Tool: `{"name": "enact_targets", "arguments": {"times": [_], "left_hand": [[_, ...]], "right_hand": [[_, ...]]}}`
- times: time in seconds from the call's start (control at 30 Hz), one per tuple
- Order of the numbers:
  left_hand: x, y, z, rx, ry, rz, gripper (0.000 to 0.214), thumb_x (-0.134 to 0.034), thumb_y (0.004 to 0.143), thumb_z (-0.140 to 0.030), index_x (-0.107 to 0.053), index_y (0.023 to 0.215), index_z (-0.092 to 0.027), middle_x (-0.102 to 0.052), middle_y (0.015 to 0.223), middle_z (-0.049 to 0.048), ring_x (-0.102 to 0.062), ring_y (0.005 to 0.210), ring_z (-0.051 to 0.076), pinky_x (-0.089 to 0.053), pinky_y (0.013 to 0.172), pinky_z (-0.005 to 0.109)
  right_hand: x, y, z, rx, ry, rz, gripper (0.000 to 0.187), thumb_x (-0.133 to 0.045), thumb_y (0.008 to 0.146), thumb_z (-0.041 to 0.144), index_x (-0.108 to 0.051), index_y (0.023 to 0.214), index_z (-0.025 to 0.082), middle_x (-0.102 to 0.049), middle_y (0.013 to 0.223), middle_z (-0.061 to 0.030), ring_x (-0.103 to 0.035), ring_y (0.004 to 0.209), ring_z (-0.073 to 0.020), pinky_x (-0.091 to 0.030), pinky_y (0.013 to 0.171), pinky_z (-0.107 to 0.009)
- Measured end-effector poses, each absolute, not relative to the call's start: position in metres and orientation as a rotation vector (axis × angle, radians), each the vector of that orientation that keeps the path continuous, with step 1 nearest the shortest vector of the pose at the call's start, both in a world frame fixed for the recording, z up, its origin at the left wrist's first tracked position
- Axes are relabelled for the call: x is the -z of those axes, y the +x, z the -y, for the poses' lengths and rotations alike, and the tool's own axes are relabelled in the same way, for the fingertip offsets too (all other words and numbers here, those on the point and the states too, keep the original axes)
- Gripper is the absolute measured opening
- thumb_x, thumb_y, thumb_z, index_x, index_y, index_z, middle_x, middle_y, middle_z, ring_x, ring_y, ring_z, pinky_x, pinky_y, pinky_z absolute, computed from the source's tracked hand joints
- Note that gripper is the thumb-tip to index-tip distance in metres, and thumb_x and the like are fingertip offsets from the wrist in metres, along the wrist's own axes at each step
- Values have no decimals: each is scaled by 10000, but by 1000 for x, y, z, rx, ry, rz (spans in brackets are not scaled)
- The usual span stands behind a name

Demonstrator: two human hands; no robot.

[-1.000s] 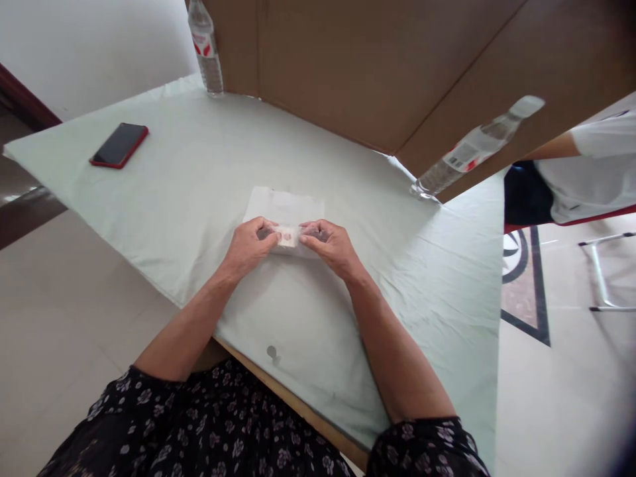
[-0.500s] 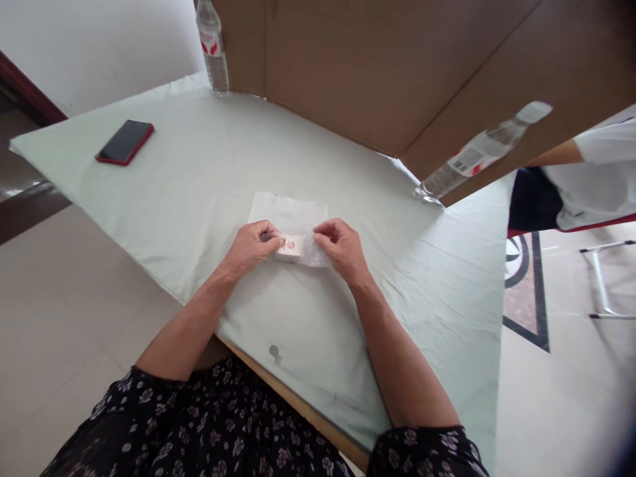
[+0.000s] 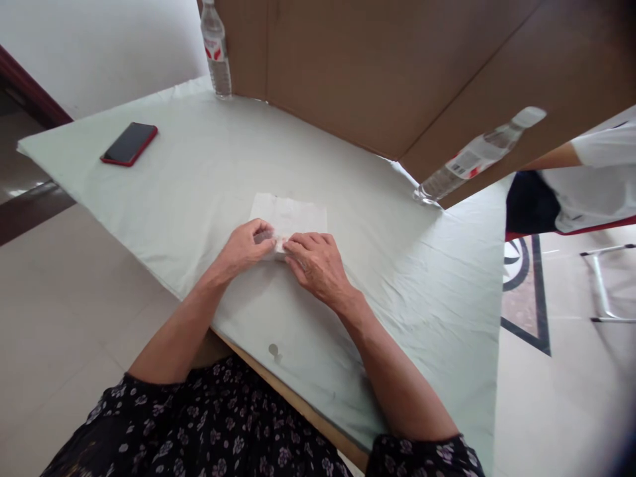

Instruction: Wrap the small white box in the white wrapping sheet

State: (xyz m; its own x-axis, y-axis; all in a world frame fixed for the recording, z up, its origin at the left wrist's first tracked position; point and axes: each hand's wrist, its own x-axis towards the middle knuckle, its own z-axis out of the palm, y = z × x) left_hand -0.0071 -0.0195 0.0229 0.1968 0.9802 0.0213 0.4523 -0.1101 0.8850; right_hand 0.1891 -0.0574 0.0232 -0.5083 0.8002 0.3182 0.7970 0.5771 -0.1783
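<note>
A white paper tissue [image 3: 291,213] lies on the pale green tablecloth [image 3: 199,179], its near edge folded over. My left hand [image 3: 246,248] has its fingers curled, pinching the folded near-left part of the tissue. My right hand [image 3: 315,262] lies on the folded strip with fingers pressed together and stretched toward the left hand. The small pink-marked piece seen before is hidden under my hands.
A red-cased phone [image 3: 129,144] lies at the table's far left. One water bottle [image 3: 216,50] stands at the back, another [image 3: 477,158] leans against the brown cardboard screen [image 3: 377,66]. Another person's arm and white sleeve [image 3: 591,159] show at the right.
My right hand has slid left along the tissue fold and now presses it down next to the left hand. The pink-marked piece is no longer visible.
</note>
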Motion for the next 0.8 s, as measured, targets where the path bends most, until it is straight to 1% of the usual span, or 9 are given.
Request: {"name": "enact_targets", "arguments": {"times": [0.13, 0.2, 0.3, 0.4, 0.53, 0.6, 0.67, 0.73, 0.8], "left_hand": [[-20, -26, 23, -802, 1657, -1511, 326, -579, 763, -354, -656, 1021, -170, -583, 698, -29, -513, 622, 140, -415, 617, 273], [-17, -33, 24, -782, 1681, -1616, 343, -566, 780, -360, -661, 1046, -166, -587, 701, -24, -525, 625, 146, -430, 631, 280], [-18, -39, 27, -709, 1714, -1818, 431, -602, 790, -402, -667, 1130, -146, -690, 886, 45, -625, 773, 190, -497, 769, 327], [-21, -43, 29, -614, 1672, -1907, 629, -655, 783, -509, -625, 1278, -123, -725, 1001, 97, -682, 903, 247, -531, 855, 367], [-24, -40, 30, -561, 1474, -1815, 736, -675, 784, -508, -546, 1369, -80, -723, 1003, 120, -717, 744, 223, -564, 644, 306], [-25, -34, 29, -578, 1369, -1744, 636, -688, 783, -446, -587, 1285, -69, -717, 967, 112, -698, 639, 188, -539, 536, 267], [-25, -27, 28, -617, 1325, -1680, 425, -688, 784, -390, -660, 1074, -80, -703, 861, 80, -665, 570, 157, -509, 478, 234], [-26, -20, 27, -665, 1303, -1657, 272, -693, 775, -349, -662, 896, -108, -675, 772, 44, -628, 513, 131, -484, 446, 215], [-28, -15, 26, -704, 1284, -1655, 208, -701, 755, -311, -644, 834, -127, -656, 736, 19, -593, 473, 114, -467, 428, 211]], "right_hand": [[-26, 183, 60, 91, -1383, 2521, 246, -597, 954, 259, -621, 1199, 242, -694, 1152, -81, -545, 1006, -266, -345, 859, -406], [-27, 179, 60, 152, -1427, 2539, 267, -598, 958, 268, -612, 1222, 235, -681, 1142, -79, -528, 1004, -260, -326, 856, -401], [-24, 174, 60, 227, -1455, 2540, 293, -596, 963, 283, -602, 1253, 237, -668, 1146, -80, -508, 995, -253, -306, 855, -397], [-19, 173, 60, 279, -1453, 2528, 307, -585, 969, 284, -594, 1272, 240, -658, 1151, -87, -493, 991, -250, -296, 856, -395], [-15, 173, 60, 297, -1451, 2509, 297, -552, 981, 280, -591, 1274, 244, -649, 1142, -92, -484, 991, -252, -287, 857, -395], [-14, 173, 60, 298, -1448, 2502, 288, -537, 987, 277, -593, 1267, 246, -648, 1138, -93, -481, 995, -253, -283, 860, -396], [-13, 173, 60, 304, -1442, 2496, 276, -521, 995, 275, -598, 1257, 246, -649, 1132, -93, -479, 996, -254, -281, 857, -396], [-13, 173, 59, 314, -1433, 2490, 264, -498, 1005, 270, -607, 1245, 246, -651, 1124, -91, -476, 991, -252, -279, 850, -397], [-13, 172, 59, 329, -1427, 2482, 258, -475, 1015, 258, -616, 1231, 245, -654, 1114, -88, -475, 981, -249, -278, 841, -395]]}}
